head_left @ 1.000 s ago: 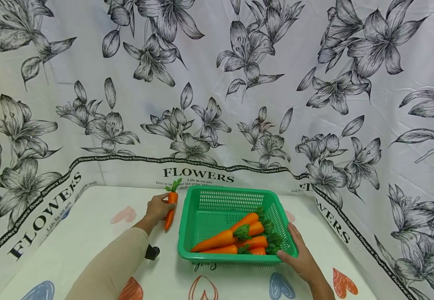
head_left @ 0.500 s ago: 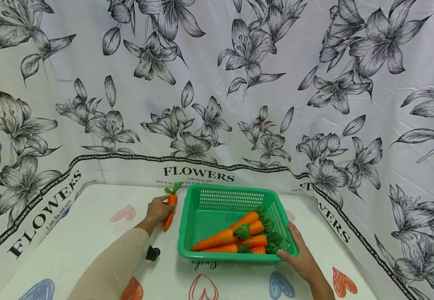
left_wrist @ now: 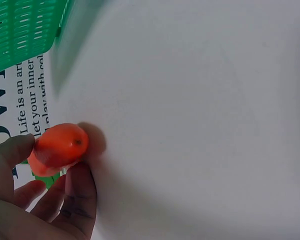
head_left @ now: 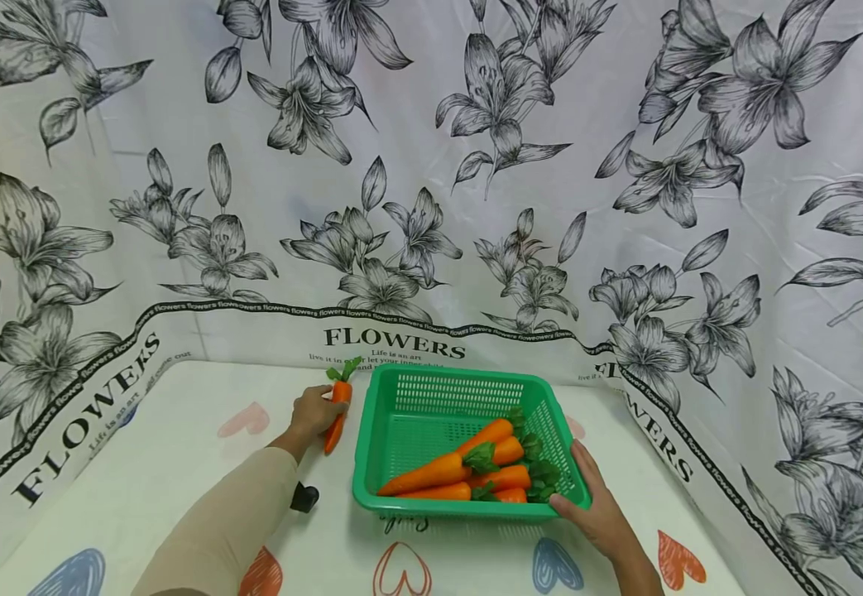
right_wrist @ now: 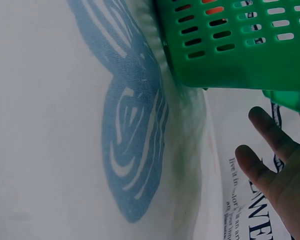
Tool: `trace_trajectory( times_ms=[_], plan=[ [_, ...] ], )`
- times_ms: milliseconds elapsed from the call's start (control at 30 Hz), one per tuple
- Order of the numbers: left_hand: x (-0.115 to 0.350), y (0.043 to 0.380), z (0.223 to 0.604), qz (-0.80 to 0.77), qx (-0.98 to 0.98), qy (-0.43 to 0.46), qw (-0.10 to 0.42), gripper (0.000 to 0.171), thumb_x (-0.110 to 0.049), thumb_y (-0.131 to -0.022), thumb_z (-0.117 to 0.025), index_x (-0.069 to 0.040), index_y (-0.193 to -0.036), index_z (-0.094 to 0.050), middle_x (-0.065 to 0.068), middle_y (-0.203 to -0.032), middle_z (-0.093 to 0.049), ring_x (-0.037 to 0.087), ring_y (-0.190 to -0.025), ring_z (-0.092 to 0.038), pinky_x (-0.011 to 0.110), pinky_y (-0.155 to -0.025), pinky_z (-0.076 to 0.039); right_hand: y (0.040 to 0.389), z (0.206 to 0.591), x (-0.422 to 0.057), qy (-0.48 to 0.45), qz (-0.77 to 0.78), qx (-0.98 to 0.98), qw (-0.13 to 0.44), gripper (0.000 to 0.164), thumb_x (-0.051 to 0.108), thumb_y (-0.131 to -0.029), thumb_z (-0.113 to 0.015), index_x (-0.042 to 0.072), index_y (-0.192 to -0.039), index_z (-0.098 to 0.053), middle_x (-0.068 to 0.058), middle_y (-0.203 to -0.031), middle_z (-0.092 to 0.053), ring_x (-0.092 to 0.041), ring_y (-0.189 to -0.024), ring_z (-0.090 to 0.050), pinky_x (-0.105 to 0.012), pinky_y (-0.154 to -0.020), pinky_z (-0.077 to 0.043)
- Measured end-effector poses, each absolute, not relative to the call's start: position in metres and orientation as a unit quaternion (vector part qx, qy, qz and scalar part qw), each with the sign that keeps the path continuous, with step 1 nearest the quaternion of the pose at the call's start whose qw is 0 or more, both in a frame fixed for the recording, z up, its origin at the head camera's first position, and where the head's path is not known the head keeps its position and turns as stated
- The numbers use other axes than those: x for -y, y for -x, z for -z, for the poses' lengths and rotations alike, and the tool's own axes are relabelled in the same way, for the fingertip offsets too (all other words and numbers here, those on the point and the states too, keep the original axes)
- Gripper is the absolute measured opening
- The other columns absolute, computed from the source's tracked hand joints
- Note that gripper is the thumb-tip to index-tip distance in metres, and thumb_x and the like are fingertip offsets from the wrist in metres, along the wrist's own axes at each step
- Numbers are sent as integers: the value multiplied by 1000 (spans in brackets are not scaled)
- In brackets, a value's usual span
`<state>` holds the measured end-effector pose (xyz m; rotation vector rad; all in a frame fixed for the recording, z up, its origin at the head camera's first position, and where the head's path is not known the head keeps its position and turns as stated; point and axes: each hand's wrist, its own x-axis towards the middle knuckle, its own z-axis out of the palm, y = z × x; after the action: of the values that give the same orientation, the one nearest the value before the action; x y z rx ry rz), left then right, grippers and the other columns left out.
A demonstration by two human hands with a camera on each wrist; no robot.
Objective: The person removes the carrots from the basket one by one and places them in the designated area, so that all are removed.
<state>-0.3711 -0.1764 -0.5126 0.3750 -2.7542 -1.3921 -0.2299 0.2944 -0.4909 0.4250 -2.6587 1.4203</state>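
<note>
My left hand holds an orange carrot with green leaves, left of the green basket. In the left wrist view the carrot points its tip toward the camera, with the thumb on one side and fingers on the other; its leaves are partly hidden behind it. My right hand rests against the basket's near right corner, thumb at the rim. In the right wrist view its straight fingers spread beside the green wall. Several carrots lie inside the basket, leaves toward the right.
A small black object shows beside the left forearm. The white tablecloth carries printed hearts. A floral curtain with lettering along its lower part rises behind and beside the table.
The left hand keeps the carrot at nearly the same spot, its tip shifting slightly. The right hand stays at the basket corner, and the head view shifts a little.
</note>
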Motion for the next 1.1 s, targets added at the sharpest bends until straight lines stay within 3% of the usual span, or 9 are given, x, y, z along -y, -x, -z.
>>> trace_trajectory(
  times_ms=[133, 333, 633, 1100],
  plan=[
    [177, 370, 511, 443, 888, -121, 16, 58, -24, -76, -64, -1, -125, -44, 22, -108, -54, 31, -90, -50, 31, -59, -48, 229, 491, -294, -138, -467, 872, 51, 81, 14, -78, -63, 18, -140, -11, 1, -143, -4, -31, -127, -3, -60, -91, -12],
    [173, 368, 508, 459, 880, -121, 0, 62, -25, -74, -67, -1, -126, -43, 22, -113, -50, 23, -70, -56, 26, -43, -47, 230, 492, -296, -134, -464, 874, 52, 81, 14, -78, -63, 20, -140, -12, 5, -143, -4, -30, -127, -4, -60, -91, -12],
    [169, 362, 508, 408, 908, -92, 14, 57, -20, -71, -67, -2, -121, -49, 17, -104, -56, 28, -87, -54, 36, -68, -46, 231, 494, -295, -141, -475, 867, 51, 82, 13, -78, -63, 20, -140, -11, 2, -143, -4, -31, -127, -4, -61, -91, -13],
    [173, 363, 503, 398, 910, -112, 18, 49, -20, -73, -64, -1, -117, -54, 20, -110, -53, 33, -91, -50, 41, -72, -43, 216, 466, -279, -134, -490, 860, 42, 80, 11, -78, -63, 7, -139, -12, -6, -143, -4, -35, -126, -3, -60, -92, -10]
  ],
)
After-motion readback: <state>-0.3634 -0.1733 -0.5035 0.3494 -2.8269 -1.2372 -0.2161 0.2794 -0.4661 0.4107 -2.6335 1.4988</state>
